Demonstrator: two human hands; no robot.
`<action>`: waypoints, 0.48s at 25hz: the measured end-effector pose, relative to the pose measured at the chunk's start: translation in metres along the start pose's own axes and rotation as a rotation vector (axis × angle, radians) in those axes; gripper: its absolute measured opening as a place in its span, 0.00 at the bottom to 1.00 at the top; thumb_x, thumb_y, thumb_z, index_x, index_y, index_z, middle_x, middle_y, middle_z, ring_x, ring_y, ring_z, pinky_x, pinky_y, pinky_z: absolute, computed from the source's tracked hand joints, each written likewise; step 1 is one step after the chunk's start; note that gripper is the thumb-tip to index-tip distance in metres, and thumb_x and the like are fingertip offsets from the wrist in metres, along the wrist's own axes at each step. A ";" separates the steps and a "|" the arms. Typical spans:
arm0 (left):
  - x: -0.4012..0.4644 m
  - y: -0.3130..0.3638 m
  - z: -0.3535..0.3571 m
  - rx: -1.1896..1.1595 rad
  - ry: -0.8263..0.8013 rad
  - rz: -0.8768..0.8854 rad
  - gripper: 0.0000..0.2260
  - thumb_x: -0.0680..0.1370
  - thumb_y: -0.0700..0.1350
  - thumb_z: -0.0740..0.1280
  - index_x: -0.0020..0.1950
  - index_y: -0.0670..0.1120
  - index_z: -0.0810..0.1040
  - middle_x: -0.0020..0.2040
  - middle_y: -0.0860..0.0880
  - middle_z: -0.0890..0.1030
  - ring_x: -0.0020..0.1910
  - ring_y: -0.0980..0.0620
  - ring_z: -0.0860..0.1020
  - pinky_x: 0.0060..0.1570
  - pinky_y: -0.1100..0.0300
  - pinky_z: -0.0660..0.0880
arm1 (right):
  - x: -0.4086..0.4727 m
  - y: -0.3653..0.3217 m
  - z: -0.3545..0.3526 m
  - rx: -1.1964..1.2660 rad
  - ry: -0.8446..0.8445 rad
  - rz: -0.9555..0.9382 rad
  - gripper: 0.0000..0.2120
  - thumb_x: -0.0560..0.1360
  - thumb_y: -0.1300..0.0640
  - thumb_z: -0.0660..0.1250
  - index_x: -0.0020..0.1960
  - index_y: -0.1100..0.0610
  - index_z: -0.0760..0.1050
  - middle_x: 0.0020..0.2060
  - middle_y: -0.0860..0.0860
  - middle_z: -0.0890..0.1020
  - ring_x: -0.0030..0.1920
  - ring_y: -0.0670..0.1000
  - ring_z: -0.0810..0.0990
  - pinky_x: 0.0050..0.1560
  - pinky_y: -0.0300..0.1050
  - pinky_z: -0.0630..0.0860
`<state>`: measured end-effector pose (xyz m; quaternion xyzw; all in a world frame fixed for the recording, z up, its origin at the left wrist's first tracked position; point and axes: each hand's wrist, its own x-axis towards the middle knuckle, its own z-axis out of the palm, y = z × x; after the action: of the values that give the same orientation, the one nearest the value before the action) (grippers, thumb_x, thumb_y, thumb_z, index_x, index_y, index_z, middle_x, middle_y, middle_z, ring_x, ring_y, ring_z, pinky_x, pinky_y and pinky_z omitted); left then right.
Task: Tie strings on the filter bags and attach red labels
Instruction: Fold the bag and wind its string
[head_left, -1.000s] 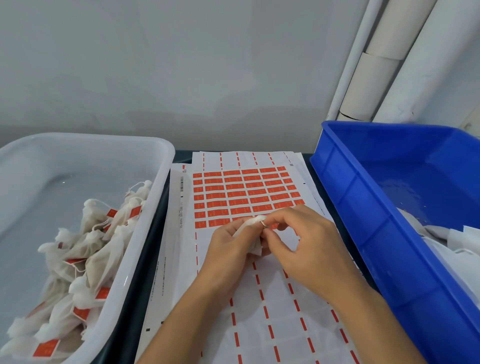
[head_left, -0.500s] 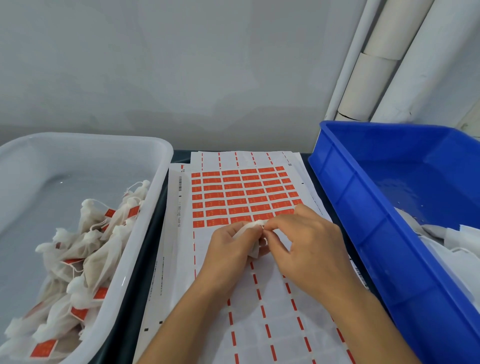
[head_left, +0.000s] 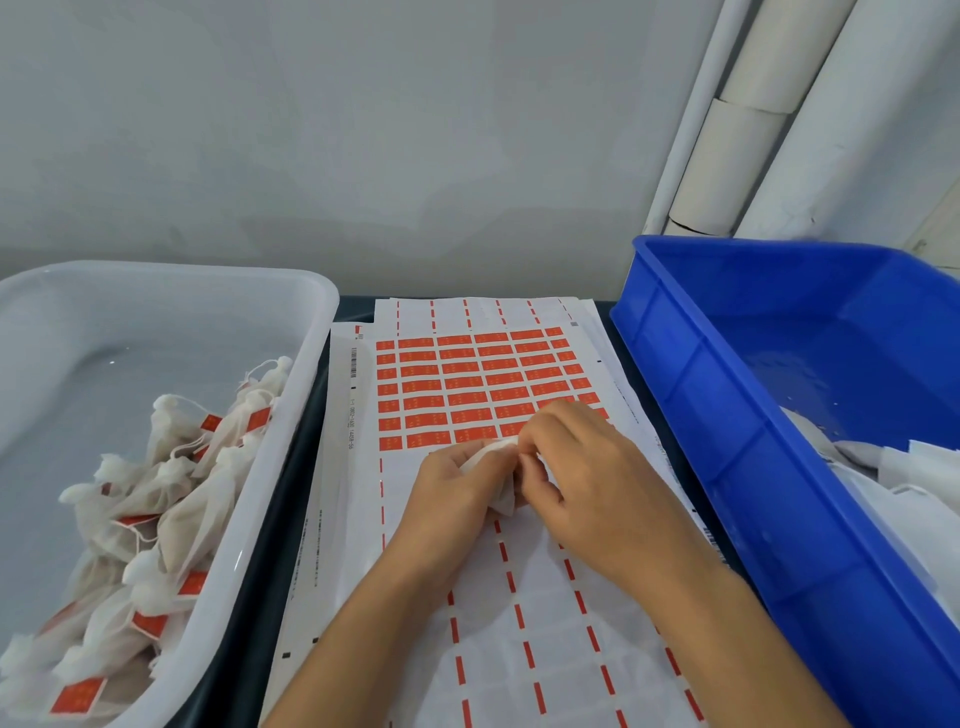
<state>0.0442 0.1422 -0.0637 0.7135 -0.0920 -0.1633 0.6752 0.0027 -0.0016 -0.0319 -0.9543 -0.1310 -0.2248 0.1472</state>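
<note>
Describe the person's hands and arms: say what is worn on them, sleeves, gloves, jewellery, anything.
Both the left hand and the right hand are bare: no gloves show. Both forearms are bare too, with no sleeve or cuff in view down to the bottom edge of the picture. No watch or bracelet shows on either wrist. No ring shows on the fingers in view, though some are tucked out of sight.

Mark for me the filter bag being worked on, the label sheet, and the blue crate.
filter bag (head_left: 503, 500): head view, lower white corner between the hands.
label sheet (head_left: 462, 384): head view, among the remaining red labels.
blue crate (head_left: 737, 415): head view, its near left wall.
</note>
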 end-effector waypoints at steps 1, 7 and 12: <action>0.000 0.000 0.000 -0.017 -0.012 0.014 0.18 0.84 0.54 0.63 0.40 0.50 0.84 0.40 0.48 0.85 0.44 0.47 0.84 0.51 0.54 0.83 | 0.001 0.001 -0.001 0.040 -0.024 0.022 0.06 0.80 0.51 0.66 0.54 0.53 0.78 0.50 0.48 0.83 0.48 0.49 0.83 0.54 0.39 0.79; 0.001 -0.001 0.000 -0.131 -0.038 -0.015 0.14 0.76 0.57 0.66 0.40 0.50 0.86 0.40 0.49 0.84 0.47 0.46 0.85 0.59 0.49 0.83 | 0.008 0.009 -0.008 0.323 -0.107 0.257 0.08 0.82 0.49 0.67 0.49 0.40 0.69 0.46 0.33 0.77 0.52 0.37 0.80 0.44 0.21 0.73; 0.006 -0.007 -0.004 -0.282 -0.031 -0.085 0.11 0.76 0.49 0.68 0.47 0.44 0.87 0.43 0.45 0.85 0.47 0.47 0.86 0.57 0.47 0.83 | 0.013 0.012 -0.012 0.468 -0.109 0.298 0.10 0.81 0.53 0.70 0.49 0.38 0.74 0.45 0.33 0.80 0.53 0.33 0.79 0.48 0.20 0.72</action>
<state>0.0503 0.1445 -0.0714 0.6123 -0.0485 -0.2139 0.7596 0.0128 -0.0140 -0.0185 -0.9138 -0.0454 -0.1127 0.3875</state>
